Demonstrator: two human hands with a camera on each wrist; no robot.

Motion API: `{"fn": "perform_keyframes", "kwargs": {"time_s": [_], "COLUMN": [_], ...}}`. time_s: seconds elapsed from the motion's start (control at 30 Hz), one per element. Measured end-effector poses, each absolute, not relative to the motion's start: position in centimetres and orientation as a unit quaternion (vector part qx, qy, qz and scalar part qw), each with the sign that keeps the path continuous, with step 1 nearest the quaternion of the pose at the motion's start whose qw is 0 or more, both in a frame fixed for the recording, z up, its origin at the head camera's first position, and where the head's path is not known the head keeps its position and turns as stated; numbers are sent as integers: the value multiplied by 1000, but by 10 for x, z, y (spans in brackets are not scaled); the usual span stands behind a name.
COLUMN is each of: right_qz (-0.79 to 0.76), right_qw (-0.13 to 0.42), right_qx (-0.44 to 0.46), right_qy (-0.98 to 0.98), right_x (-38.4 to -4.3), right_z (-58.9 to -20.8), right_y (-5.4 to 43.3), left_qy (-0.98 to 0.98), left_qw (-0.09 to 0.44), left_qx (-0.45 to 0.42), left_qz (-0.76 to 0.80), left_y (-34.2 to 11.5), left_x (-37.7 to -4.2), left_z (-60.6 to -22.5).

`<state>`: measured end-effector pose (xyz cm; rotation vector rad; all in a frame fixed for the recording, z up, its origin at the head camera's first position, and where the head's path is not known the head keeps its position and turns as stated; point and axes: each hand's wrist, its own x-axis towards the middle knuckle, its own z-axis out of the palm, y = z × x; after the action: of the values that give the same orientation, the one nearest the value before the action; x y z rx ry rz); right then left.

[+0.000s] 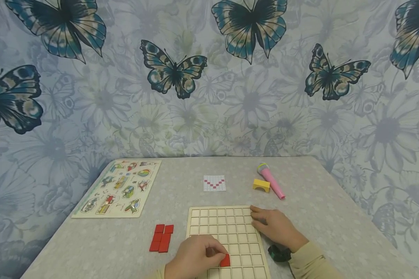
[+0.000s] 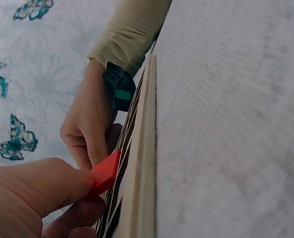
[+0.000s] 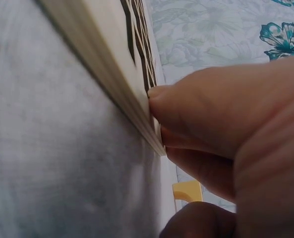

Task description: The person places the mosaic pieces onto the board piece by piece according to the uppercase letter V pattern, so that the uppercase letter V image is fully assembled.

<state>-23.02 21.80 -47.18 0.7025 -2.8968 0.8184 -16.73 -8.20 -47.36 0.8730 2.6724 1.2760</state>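
Pinching red tile [image 1: 225,261] by edge: left hand [image 1: 196,255], grip at 6 o'clock on grid board [image 1: 234,238]. Right hand [image 1: 275,228] holds 1 o'clock corner, likely steadying. Loose tiles [image 1: 165,242] at 9, probably for left reach; pattern card [image 1: 214,183], 12.

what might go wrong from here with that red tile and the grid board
The left hand pinches the red tile tilted against the grid board, so it might catch on a ridge rather than lie flat.

The right hand touches the board's far right corner; a push there could shift the board.

The left hand covers some cells, so a miscount is possible.
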Motion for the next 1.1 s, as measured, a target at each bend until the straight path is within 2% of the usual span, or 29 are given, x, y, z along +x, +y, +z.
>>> {"fn": "perform_keyframes", "kwargs": {"time_s": [0.6,0.83,1.1], "right_qz": [271,272,275], "right_qw": [11,13,5], "right_qx": [230,229,225], "right_qy": [-935,-934,-935], "right_x": [-231,-232,-232], "right_z": [-472,-472,-472], "right_y": [218,219,218], "left_qy": [883,896,878], "left_qw": [0,-39,-47], "left_qx": [317,348,324], "left_qz": [346,274,348], "left_y": [-82,-80,-89], "left_x": [-165,-164,-166], "left_z": [-472,-471,-468]}}
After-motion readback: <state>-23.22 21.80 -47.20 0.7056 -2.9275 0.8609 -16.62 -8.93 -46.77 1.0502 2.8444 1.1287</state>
